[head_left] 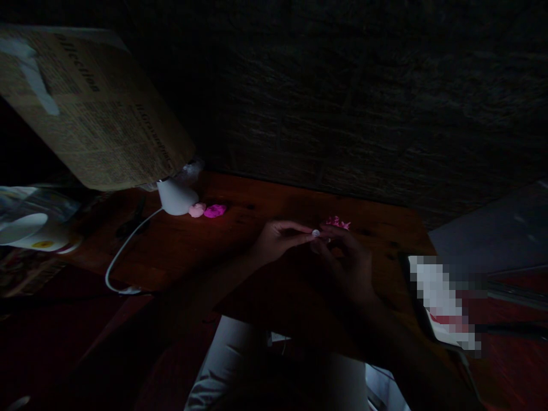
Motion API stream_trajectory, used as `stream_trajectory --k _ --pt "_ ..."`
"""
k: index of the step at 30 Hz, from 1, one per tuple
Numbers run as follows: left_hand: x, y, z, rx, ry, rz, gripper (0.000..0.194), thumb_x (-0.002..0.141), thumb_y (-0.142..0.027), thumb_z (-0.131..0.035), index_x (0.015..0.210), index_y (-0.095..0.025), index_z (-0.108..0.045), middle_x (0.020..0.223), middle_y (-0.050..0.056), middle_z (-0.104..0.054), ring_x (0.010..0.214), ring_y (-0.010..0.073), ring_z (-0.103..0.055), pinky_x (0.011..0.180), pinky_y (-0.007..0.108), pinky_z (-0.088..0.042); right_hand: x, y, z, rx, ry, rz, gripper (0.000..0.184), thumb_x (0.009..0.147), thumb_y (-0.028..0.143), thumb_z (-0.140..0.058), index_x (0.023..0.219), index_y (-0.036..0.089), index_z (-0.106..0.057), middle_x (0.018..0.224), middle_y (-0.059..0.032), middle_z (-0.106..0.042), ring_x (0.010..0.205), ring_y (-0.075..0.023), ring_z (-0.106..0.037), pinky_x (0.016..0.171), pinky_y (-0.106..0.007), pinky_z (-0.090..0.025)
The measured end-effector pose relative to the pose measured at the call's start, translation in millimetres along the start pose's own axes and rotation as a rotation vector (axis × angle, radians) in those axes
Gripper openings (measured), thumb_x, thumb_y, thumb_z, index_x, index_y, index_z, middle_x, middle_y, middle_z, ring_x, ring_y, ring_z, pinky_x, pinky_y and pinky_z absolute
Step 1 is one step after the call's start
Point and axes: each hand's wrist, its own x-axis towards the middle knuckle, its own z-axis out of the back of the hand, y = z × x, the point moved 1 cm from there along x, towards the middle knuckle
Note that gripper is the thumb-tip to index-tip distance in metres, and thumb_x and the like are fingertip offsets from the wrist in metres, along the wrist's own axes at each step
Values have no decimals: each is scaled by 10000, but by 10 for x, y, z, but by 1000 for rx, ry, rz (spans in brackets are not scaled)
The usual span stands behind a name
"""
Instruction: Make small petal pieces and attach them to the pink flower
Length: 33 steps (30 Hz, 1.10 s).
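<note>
Out in front of me, above the wooden table (240, 194), both hands meet at a tiny whitish round piece (315, 233). My left hand (276, 241) pinches it between thumb and fingertips from the left. From the other side, the closed fingers of my right hand (349, 262) press on it. Darkness hides what the piece is made of. Just behind the right fingers lies a bright pink spiky cluster (339, 222). Farther left, a pale pink lump (197, 210) and a magenta lump (215, 211) touch each other, both soft-looking like clay.
A lamp with a newsprint-patterned shade (111, 108) and white base (176, 197) stands at the back left, its white cable (112, 265) looping down. A white cup (25, 231) lies far left. On the right rests a phone-like device (445, 308), its screen blurred.
</note>
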Motion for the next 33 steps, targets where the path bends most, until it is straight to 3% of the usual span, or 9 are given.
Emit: stream_trajectory --k 14,23,27,33 --pt "-11 1 -11 9 20 -11 238 693 -318 -866 841 -149 -786 913 69 -800 856 174 -737 854 316 -575 -16 -29 2 -48 10 106 283 889 185 -714 1161 255 -673 925 -13 -764 722 -148 -700 688 -290 -583" --pt "3 6 13 6 82 -10 271 745 -312 -830 961 -155 -782 1006 80 -788 915 176 -721 872 317 -553 28 19 6 59 -23 -23 194 867 204 -731 1054 254 -715 977 -25 -791 738 -159 -722 662 -286 -583" --pt "4 15 19 35 49 -10 275 742 -346 -832 935 -155 -785 925 64 -788 796 148 -705 791 292 -552 33 36 -1 82 -17 -44 221 861 207 -738 1075 260 -717 937 -14 -797 736 -158 -727 672 -285 -587" --pt "6 22 22 53 -4 -44 286 699 -370 -862 859 -150 -774 906 67 -790 851 175 -725 864 326 -564 12 30 -2 94 -35 -94 169 866 263 -741 1035 252 -740 964 -30 -802 765 -176 -741 696 -309 -591"
